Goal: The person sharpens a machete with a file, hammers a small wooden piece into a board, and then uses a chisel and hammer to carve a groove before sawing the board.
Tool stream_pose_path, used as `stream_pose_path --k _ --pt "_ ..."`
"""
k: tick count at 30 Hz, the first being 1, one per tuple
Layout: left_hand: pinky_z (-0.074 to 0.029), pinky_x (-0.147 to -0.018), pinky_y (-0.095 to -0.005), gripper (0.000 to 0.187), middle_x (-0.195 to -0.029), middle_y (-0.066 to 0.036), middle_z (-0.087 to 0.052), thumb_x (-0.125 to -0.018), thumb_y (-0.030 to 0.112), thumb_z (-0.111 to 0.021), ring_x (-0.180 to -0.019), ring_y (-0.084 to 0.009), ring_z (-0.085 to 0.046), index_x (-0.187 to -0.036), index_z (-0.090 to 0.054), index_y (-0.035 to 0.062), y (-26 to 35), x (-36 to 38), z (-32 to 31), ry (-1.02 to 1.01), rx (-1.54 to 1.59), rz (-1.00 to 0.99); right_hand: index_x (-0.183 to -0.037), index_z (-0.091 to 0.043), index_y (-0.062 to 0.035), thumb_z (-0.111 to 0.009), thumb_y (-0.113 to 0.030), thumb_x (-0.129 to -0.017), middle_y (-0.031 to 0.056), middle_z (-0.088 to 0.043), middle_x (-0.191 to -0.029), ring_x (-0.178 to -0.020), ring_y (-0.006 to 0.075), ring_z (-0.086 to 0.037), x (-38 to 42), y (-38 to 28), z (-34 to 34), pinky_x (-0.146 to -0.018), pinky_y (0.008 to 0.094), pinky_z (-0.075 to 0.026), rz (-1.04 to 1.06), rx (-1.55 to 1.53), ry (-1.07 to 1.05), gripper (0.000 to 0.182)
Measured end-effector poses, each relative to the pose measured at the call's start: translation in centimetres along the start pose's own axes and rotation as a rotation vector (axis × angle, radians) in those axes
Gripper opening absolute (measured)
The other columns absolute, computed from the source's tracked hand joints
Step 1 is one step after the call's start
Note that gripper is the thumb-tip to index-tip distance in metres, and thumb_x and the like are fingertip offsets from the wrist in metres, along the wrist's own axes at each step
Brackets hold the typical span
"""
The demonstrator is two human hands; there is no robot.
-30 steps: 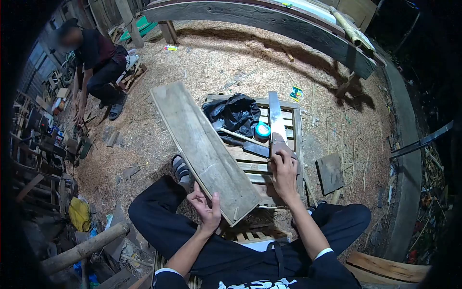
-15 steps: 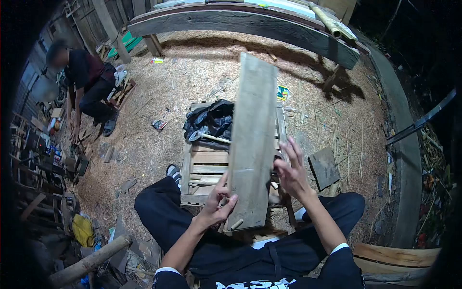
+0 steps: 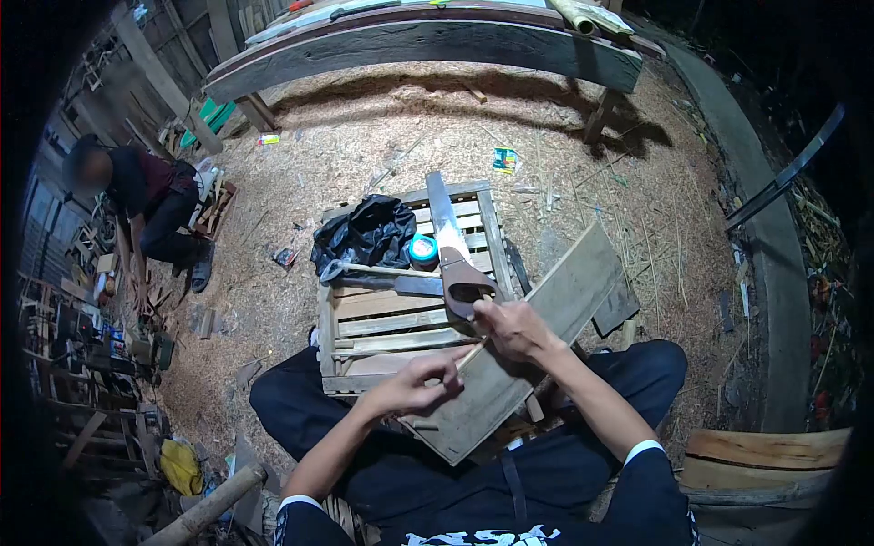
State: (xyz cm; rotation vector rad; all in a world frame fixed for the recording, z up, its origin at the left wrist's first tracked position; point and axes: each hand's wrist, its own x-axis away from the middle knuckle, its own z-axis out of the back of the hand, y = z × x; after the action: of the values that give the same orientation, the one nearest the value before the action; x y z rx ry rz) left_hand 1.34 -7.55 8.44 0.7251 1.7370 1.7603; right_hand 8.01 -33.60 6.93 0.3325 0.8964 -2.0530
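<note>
A wooden board lies slanted over my lap, its far end pointing up and right. My left hand is closed at the board's left edge, fingers curled. My right hand is closed over the same edge farther up; what its fingers pinch is hidden. A small wooden peg sits at the board's near corner. Just beyond my right hand, a handsaw with a brown handle rests on a low slatted wooden stand. Beside it are a flat metal blade, a blue-lidded jar and a black plastic bag.
A long wooden bench spans the back. At the left, another person bends over beside piled scrap wood. A dark flat slab lies right of the stand. Shavings cover the ground. Planks lie at the lower right.
The board has swung from nearly upright to slanting right, uncovering the handsaw and jar. My right hand went from open fingers beside the board to closed at its left edge.
</note>
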Motion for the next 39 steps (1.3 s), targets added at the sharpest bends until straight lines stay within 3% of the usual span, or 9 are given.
stream_pose_path --k 1,5,9,12,15,19,23,30,39 --pt "-0.055 -0.088 -0.0312 0.011 -0.153 -0.018 -0.056 -0.101 -0.004 -0.057 -0.1 -0.0109 -0.064 -0.096 -0.05 0.0037 -1.0 -0.3 0.6 -0.002 -0.018 0.08 -0.122 -0.05 -0.0104 -0.065 -0.009 -0.097 0.0161 -0.066 -0.08 -0.066 0.0401 -0.067 0.4 0.4 -0.4 -0.057 0.0515 -0.051 -0.094 0.02 -0.005 0.03" --pt "-0.057 -0.088 -0.032 0.03 -0.11 -0.007 -0.074 -0.1 0.019 -0.075 -0.101 -0.0131 -0.07 -0.121 -0.061 0.0024 1.0 -1.4 3.1 0.091 -0.209 0.129 -0.123 -0.05 -0.0104 -0.059 -0.013 -0.103 0.0209 -0.069 -0.085 -0.069 0.0443 -0.068 -0.3 0.6 -1.3 -0.058 0.0541 -0.052 -0.237 0.095 0.035 0.021" --pt "-0.056 -0.092 -0.0354 0.036 -0.111 -0.011 -0.074 -0.096 0.019 -0.077 -0.105 -0.0222 -0.073 -0.126 -0.062 0.0059 1.5 -0.6 4.2 0.117 -0.599 0.189 -0.122 -0.051 -0.0104 -0.055 -0.016 -0.106 0.0201 -0.07 -0.088 -0.07 0.0435 -0.068 -1.1 -0.6 -2.4 -0.057 0.0533 -0.052 -0.368 0.236 0.036 0.018" --pt "-0.048 -0.107 -0.0447 0.052 -0.132 -0.014 -0.068 -0.09 0.032 -0.082 -0.125 -0.0313 -0.064 -0.131 -0.062 0.0087 -0.2 0.9 3.9 0.127 -0.9 -0.021 -0.126 -0.051 -0.0087 -0.054 -0.016 -0.106 0.0193 -0.069 -0.094 -0.069 0.0435 -0.068 -1.0 -0.7 -3.1 -0.056 0.053 -0.052 -0.438 0.315 -0.014 0.021" --pt "-0.024 -0.125 -0.0596 0.107 -0.165 -0.02 -0.038 -0.068 0.069 -0.082 -0.15 -0.0417 -0.036 -0.154 -0.049 0.0157 -0.8 2.4 2.3 0.227 -1.034 -0.036 -0.126 -0.053 -0.0064 -0.055 -0.014 -0.105 0.0198 -0.067 -0.098 -0.07 0.0443 -0.068 -1.4 -0.5 -3.7 -0.057 0.054 -0.052 -0.469 0.321 0.026 0.022" --pt "-0.018 -0.129 -0.0592 0.133 -0.168 -0.025 -0.024 -0.06 0.071 -0.085 -0.154 -0.0424 -0.027 -0.167 -0.028 0.0178 -1.6 4.4 1.1 0.303 -1.169 0.089 -0.127 -0.054 -0.006 -0.058 -0.015 -0.105 0.0201 -0.066 -0.097 -0.071 0.0447 -0.068 -1.6 -0.7 -4.0 -0.058 0.055 -0.052 -0.468 0.349 0.12 0.024" --pt "-0.019 -0.129 -0.059 0.136 -0.164 -0.021 -0.032 -0.06 0.067 -0.088 -0.152 -0.0425 -0.03 -0.165 -0.027 0.0061 -3.1 5.2 1.8 0.4 -0.993 0.001 -0.125 -0.056 -0.005 -0.061 -0.015 -0.104 0.0207 -0.064 -0.107 -0.078 0.0443 -0.069 -1.9 -1.9 -3.5 -0.063 0.0533 -0.054 -0.519 0.364 0.144 0.024" --pt "-0.019 -0.127 -0.0627 0.131 -0.159 -0.019 -0.044 -0.061 0.056 -0.097 -0.15 -0.0386 -0.039 -0.162 -0.031 0.0046 -6.1 5.9 3.5 0.473 -0.737 -0.081 -0.116 -0.061 -0.0051 -0.07 -0.012 -0.097 0.015 -0.063 -0.113 -0.105 0.0362 -0.063 -1.6 -2.5 -3.6 -0.087 0.0481 -0.05 -0.354 0.487 0.326 0.023" --pt "-0.022 -0.129 -0.0552 0.101 -0.153 -0.017 -0.054 -0.074 0.044 -0.091 -0.147 -0.0354 -0.045 -0.155 -0.046 0.0036 -5.7 7.4 4.6 0.554 -0.764 0.024 -0.104 -0.068 -0.0071 -0.075 -0.02 -0.094 0.0078 -0.067 -0.093 -0.094 0.0262 -0.062 -2.3 -6.9 -6.8 -0.094 0.0419 -0.037 -0.427 0.087 0.226 0.018"
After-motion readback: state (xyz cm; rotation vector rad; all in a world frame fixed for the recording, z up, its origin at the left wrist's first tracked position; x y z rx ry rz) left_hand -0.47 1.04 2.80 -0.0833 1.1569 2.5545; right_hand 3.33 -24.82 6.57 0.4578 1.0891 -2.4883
